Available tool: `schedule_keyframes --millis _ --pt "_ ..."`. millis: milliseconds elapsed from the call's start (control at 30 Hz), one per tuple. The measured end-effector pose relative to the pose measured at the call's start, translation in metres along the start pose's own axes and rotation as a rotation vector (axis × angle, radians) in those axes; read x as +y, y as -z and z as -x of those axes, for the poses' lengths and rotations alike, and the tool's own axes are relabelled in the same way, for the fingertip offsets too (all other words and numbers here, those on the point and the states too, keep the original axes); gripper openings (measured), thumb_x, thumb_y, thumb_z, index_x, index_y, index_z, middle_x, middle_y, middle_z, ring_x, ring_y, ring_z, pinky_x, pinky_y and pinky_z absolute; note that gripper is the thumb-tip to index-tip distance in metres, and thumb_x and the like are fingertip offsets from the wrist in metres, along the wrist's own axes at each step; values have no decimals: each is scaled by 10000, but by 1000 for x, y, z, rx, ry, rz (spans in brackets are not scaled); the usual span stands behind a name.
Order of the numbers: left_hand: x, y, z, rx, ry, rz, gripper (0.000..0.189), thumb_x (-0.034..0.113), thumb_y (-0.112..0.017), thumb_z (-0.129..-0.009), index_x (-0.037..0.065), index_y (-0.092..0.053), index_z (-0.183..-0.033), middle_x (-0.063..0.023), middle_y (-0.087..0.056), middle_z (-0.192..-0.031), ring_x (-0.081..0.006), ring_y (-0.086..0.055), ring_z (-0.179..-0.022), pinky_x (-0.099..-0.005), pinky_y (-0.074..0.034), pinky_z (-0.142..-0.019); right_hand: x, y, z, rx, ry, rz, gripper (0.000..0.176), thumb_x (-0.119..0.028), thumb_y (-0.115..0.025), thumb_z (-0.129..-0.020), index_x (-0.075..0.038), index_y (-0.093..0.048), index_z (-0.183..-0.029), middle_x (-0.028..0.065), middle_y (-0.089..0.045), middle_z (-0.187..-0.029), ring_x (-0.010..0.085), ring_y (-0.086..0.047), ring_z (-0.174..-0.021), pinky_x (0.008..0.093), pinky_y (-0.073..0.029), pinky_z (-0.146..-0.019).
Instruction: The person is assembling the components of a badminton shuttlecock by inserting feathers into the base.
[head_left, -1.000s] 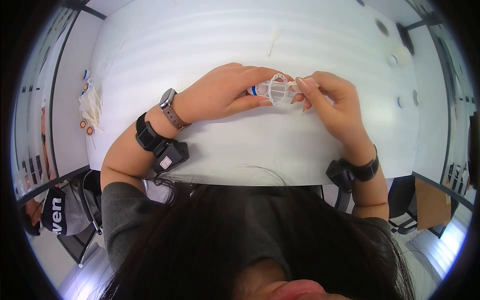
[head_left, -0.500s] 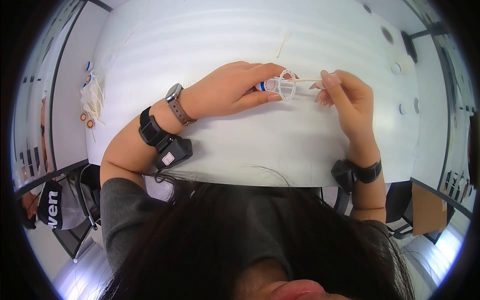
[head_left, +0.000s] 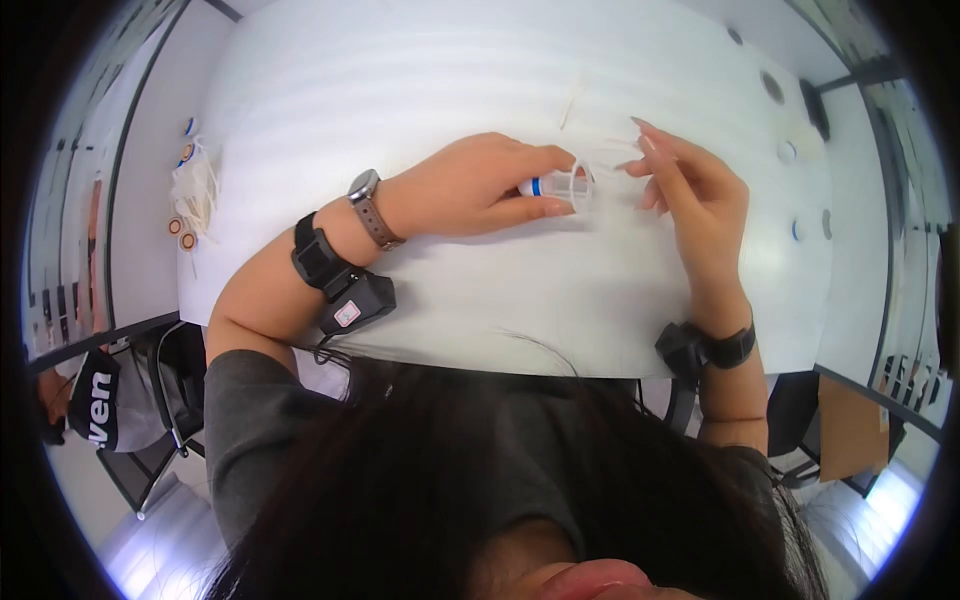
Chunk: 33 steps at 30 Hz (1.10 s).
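Observation:
My left hand (head_left: 490, 185) is closed round a small clear plastic tube (head_left: 568, 187), thumb and fingers on its two sides. A blue band shows at the tube's left end, and a white ring (head_left: 582, 186) stands at its right end. Just to the right, my right hand (head_left: 695, 180) pinches a thin white strip or stick (head_left: 615, 145) between thumb and index finger. The strip is smeared by motion and reaches left toward the top of the ring.
Along the left side of the white table (head_left: 500, 310) lies a bundle of white strips (head_left: 197, 190) with small round caps (head_left: 188, 240). A thin pale stick (head_left: 571, 105) lies beyond my hands. Small round pieces (head_left: 788, 151) sit at the right.
My right hand has lifted its near end of the white strip slightly, and the strip now sits higher, at the ring's top instead of across it. The whole view has shifted a little.

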<state>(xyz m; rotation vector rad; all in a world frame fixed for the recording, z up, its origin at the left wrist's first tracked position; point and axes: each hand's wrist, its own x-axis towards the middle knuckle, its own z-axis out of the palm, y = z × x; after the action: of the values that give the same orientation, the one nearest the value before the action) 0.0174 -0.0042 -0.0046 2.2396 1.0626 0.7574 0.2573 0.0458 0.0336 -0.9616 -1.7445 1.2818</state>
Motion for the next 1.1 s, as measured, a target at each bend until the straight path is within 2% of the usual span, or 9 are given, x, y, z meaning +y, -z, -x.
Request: schedule_keyframes --millis 167,300,367,433,467,567,800,933,1100 --pt "0 0 1 13 -49 -41 340 343 -604 -959 74 -596 -1167 -123 -623 -714 -320 -601 -678 -419 -463 -645 -24 -26 -26 -99 436 260 255 -54 -678 -887 -76 -735 -1134 77 -748 -911 112 -637 -655 225 -458 -553" --pt "-6 -6 1 64 -106 -66 347 355 -601 -962 58 -595 -1141 -120 -615 -711 -337 -593 -681 -430 -460 -652 -62 -70 -87 75 1080 553 302 -133 -677 -880 -146 -717 -1179 60 -707 -772 183 -660 -642 287 -490 -553" --pt "1 1 0 26 -75 -72 353 362 -598 -964 54 -598 -1137 -120 -612 -714 -340 -592 -692 -434 -458 -656 -70 -102 -128 -203 902 619 325 -226 -591 -907 -18 -667 -1145 183 -693 -887 362 -659 -829 451 -518 -713" --pt "-2 3 2 -58 -27 -113 354 372 -592 -968 63 -600 -1139 -118 -611 -727 -343 -595 -717 -435 -462 -674 -49 -116 -139 -288 809 744 413 -223 -659 -903 -146 -626 -1307 87 -720 -879 238 -692 -766 359 -547 -667" --pt "0 4 3 -39 -38 -115 344 370 -592 -968 71 -599 -1137 -116 -617 -737 -341 -598 -723 -433 -464 -681 -29 -118 -155 -443 850 782 506 -268 -639 -919 -138 -530 -1396 117 -692 -1118 285 -669 -985 409 -538 -864" --pt "2 3 4 13 -65 -72 321 361 -592 -967 90 -597 -1138 -115 -630 -756 -335 -601 -719 -429 -468 -683 -8 -103 -157 -558 684 921 537 -264 -621 -942 -138 -478 -1444 137 -563 -1380 304 -545 -1235 410 -419 -1064" --pt "-1 -1 0 1 -70 -52 309 335 -591 -967 92 -594 -1158 -112 -637 -751 -331 -598 -681 -426 -470 -655 -13 -9 -105 -593 436 811 357 -262 -643 -919 -87 -645 -1230 107 -602 -1334 287 -573 -1205 397 -450 -1029" --pt "0 0 1 -39 -9 -48 321 283 -626 -949 74 -614 -1193 -114 -662 -840 -303 -604 -771 -403 -468 -745 5 33 -71 -457 422 869 365 -245 -638 -929 -102 -637 -1266 116 -558 -1394 298 -509 -1293 392 -403 -1084" --pt "0 1 0 -22 -7 -25 333 343 -593 -970 88 -593 -1184 -105 -640 -738 -289 -618 -681 -393 -477 -660 18 22 -35 -427 482 1060 538 -340 -595 -961 -131 -482 -1444 201 -331 -1555 377 -322 -1431 427 -312 -1155"
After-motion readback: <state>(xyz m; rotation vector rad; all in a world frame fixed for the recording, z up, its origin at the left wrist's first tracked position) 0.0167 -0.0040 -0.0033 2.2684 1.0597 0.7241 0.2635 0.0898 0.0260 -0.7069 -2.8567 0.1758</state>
